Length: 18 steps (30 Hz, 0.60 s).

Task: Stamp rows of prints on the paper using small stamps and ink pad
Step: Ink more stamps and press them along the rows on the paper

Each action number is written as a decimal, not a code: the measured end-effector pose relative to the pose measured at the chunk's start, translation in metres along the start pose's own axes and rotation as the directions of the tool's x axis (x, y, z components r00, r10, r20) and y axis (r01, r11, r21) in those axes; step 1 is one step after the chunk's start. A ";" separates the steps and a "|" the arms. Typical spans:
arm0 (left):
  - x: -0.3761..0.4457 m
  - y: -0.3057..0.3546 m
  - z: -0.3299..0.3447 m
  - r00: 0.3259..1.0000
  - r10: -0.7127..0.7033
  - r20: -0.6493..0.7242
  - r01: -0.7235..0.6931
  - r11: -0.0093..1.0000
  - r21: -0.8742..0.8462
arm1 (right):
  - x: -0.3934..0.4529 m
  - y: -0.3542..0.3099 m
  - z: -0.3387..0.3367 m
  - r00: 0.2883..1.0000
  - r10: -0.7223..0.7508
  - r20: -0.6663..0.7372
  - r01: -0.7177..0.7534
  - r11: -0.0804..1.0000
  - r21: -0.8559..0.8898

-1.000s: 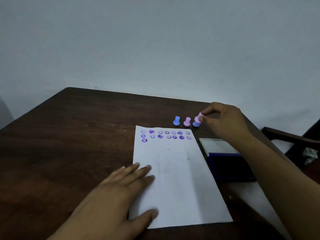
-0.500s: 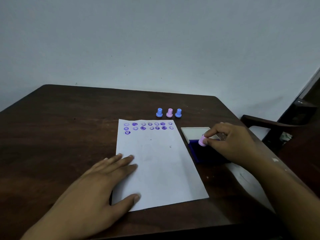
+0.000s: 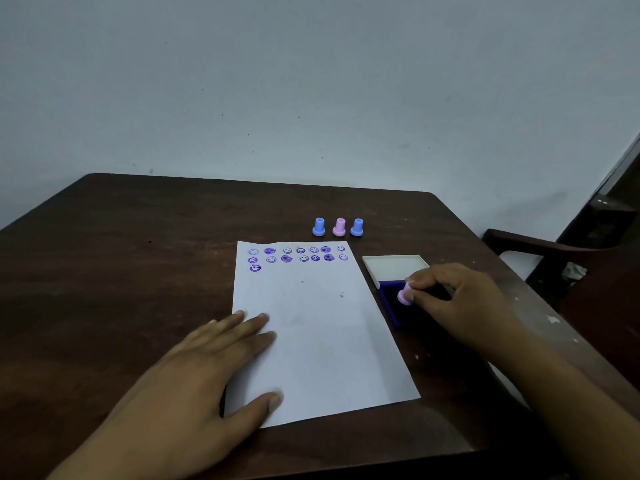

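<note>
A white sheet of paper (image 3: 322,341) lies on the dark wooden table (image 3: 121,271). Two rows of purple prints (image 3: 298,254) run along its top edge, and one print starts a third row at the left. My left hand (image 3: 207,382) rests flat on the sheet's lower left corner, fingers spread. My right hand (image 3: 457,299) pinches a pink stamp (image 3: 405,295) by its stem and holds its face down over the blue ink pad (image 3: 393,303). The pad's white lid (image 3: 394,266) lies open behind it.
Three small stamps stand in a row behind the paper: blue (image 3: 318,226), pink (image 3: 339,226), blue (image 3: 357,227). A dark wooden chair (image 3: 554,251) stands past the table's right edge. A pale wall closes the far side.
My right hand picked the pink stamp from the right end of the row and carried it toward me to the ink pad. My left hand stayed flat on the paper.
</note>
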<state>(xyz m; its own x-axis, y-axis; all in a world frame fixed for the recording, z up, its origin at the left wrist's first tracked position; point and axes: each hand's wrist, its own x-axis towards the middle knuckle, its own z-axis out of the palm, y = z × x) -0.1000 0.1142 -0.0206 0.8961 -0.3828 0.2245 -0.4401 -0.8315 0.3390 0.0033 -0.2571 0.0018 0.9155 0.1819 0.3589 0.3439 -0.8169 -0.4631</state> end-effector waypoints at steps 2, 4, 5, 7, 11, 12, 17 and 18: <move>0.000 0.000 -0.001 1.000 0.000 0.001 0.000 1.000 0.003 | -0.002 0.001 0.003 0.999 0.027 -0.029 -0.027 1.000 0.011; 0.000 0.000 -0.001 1.000 0.001 0.004 -0.001 1.000 0.003 | -0.005 0.000 0.004 0.998 0.039 -0.052 -0.038 0.999 0.014; 0.000 0.000 0.000 1.000 0.002 0.004 -0.002 1.000 0.004 | -0.006 -0.001 0.005 0.998 0.037 -0.057 -0.036 0.999 0.013; 0.000 -0.001 0.001 1.000 0.005 0.004 -0.005 1.000 0.007 | -0.006 -0.004 0.005 0.998 0.030 -0.057 -0.031 1.000 0.000; 0.000 -0.002 0.003 1.000 0.009 -0.006 -0.009 1.000 0.000 | -0.004 -0.009 0.003 0.999 0.018 -0.046 -0.021 0.998 -0.058; 0.000 -0.003 0.003 1.000 0.007 -0.007 -0.007 1.000 -0.002 | -0.004 -0.010 0.002 0.999 0.013 -0.039 -0.016 0.997 -0.076; 0.000 -0.005 0.006 1.000 0.004 -0.005 -0.004 1.000 0.005 | 0.004 -0.020 -0.005 1.000 -0.029 -0.001 0.029 0.992 -0.126; 0.001 -0.006 0.006 1.000 0.003 -0.005 -0.003 1.000 0.005 | 0.007 -0.023 -0.006 0.999 -0.040 -0.017 0.038 0.992 -0.119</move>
<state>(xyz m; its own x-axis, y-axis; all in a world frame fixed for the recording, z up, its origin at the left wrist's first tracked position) -0.0966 0.1163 -0.0280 0.8945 -0.3832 0.2304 -0.4425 -0.8325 0.3334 0.0005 -0.2399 0.0198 0.8973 0.2049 0.3910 0.3507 -0.8688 -0.3495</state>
